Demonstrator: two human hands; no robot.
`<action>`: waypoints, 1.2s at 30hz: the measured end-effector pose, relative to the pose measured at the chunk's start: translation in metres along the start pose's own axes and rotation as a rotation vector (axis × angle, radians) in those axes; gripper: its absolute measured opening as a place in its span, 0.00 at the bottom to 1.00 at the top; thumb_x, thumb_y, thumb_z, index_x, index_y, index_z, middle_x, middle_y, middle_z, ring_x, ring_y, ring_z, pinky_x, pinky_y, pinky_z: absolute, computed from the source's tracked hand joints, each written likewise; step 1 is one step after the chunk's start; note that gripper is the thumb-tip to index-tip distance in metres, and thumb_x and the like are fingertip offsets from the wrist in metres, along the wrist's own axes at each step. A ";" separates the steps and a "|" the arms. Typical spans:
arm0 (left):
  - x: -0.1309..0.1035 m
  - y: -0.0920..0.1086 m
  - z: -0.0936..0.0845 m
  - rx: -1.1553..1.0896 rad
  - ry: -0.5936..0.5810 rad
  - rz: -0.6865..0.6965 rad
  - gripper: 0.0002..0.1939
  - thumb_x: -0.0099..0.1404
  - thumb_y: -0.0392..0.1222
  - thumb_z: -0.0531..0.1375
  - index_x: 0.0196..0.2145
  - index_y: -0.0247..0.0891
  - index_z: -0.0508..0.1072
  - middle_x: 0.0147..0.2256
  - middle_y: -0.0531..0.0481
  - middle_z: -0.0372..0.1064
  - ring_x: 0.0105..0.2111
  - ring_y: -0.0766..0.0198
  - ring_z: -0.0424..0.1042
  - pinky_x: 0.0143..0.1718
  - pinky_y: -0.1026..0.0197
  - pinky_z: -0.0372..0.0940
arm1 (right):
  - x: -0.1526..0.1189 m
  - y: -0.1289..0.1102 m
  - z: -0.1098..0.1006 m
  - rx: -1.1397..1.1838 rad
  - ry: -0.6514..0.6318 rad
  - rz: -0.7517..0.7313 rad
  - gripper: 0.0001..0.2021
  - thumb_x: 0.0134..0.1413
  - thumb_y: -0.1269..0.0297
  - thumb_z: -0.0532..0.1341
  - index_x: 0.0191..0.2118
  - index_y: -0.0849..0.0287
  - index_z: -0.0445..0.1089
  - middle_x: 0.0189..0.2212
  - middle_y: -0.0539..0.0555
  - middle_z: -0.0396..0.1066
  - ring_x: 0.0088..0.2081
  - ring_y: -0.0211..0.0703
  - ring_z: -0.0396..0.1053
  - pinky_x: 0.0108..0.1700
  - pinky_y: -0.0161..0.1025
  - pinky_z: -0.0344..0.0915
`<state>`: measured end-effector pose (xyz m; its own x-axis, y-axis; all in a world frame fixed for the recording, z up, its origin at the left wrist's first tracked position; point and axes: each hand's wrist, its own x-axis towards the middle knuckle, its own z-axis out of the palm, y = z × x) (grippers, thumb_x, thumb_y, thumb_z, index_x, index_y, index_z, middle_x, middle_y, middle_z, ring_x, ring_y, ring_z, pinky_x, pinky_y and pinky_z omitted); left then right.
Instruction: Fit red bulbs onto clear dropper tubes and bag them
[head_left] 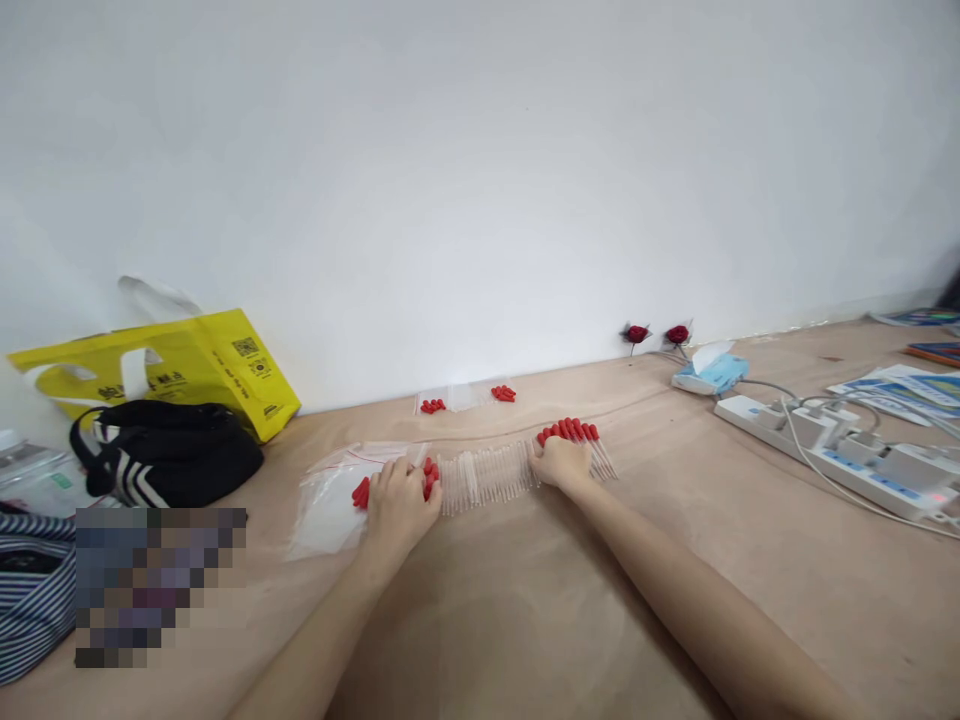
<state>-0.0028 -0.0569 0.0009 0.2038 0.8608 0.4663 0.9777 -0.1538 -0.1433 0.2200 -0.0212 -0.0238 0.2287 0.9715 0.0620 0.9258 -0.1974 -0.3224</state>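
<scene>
Left hand (pixel 396 497): rests on the plastic bag (pixel 322 520), fingers bent among loose red pieces (pixel 361 492); cannot tell whether they pinch one.
Right hand (pixel 564 463): well apart from the left, fingers curled down at the tubes; grip cannot be told.
Clear tubes (pixel 491 476): in a row between both hands.
Red-tipped tubes (pixel 589 432): fanned just beyond and right of the right hand.
Small red heaps (pixel 503 394): two, beyond both hands.

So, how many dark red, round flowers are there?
2: one dark red, round flower by the white wall, and the other flower right of it, near the blue tissue pack.
</scene>
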 end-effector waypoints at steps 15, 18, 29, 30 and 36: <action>-0.060 0.036 -0.002 -0.813 -0.241 0.210 0.09 0.53 0.37 0.57 0.34 0.39 0.71 0.30 0.50 0.64 0.30 0.62 0.66 0.33 0.60 0.63 | -0.064 0.072 0.003 0.474 0.011 -0.719 0.09 0.56 0.66 0.48 0.39 0.59 0.62 0.31 0.55 0.68 0.33 0.42 0.65 0.34 0.38 0.61; -0.057 0.040 -0.001 -0.848 -0.268 0.231 0.12 0.53 0.40 0.59 0.37 0.41 0.73 0.34 0.48 0.63 0.35 0.60 0.66 0.38 0.58 0.62 | -0.072 0.071 0.005 0.466 0.044 -0.793 0.13 0.57 0.67 0.46 0.46 0.59 0.61 0.35 0.56 0.68 0.36 0.42 0.64 0.38 0.38 0.61; -0.057 0.058 0.008 -1.207 -0.281 0.040 0.08 0.61 0.43 0.51 0.31 0.37 0.66 0.25 0.53 0.65 0.25 0.65 0.67 0.27 0.64 0.63 | -0.098 0.045 0.005 0.517 0.067 -0.784 0.12 0.58 0.64 0.47 0.33 0.58 0.66 0.24 0.51 0.68 0.27 0.37 0.63 0.34 0.37 0.56; -0.057 0.058 0.009 -1.249 -0.293 0.024 0.08 0.61 0.43 0.51 0.31 0.37 0.65 0.25 0.53 0.66 0.25 0.65 0.67 0.27 0.64 0.63 | -0.099 0.045 0.006 0.518 0.065 -0.785 0.12 0.58 0.64 0.47 0.33 0.58 0.67 0.24 0.51 0.69 0.26 0.37 0.63 0.34 0.37 0.56; -0.059 0.056 0.013 -1.296 -0.351 -0.010 0.13 0.62 0.47 0.50 0.37 0.37 0.67 0.27 0.50 0.68 0.27 0.64 0.69 0.30 0.63 0.65 | -0.101 0.043 0.007 0.522 0.087 -0.809 0.12 0.58 0.65 0.47 0.34 0.59 0.67 0.23 0.51 0.68 0.25 0.36 0.63 0.33 0.37 0.54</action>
<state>0.0397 -0.1101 -0.0464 0.3632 0.9127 0.1871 0.3627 -0.3235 0.8740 0.2344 -0.1266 -0.0507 -0.3787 0.7706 0.5126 0.5673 0.6309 -0.5293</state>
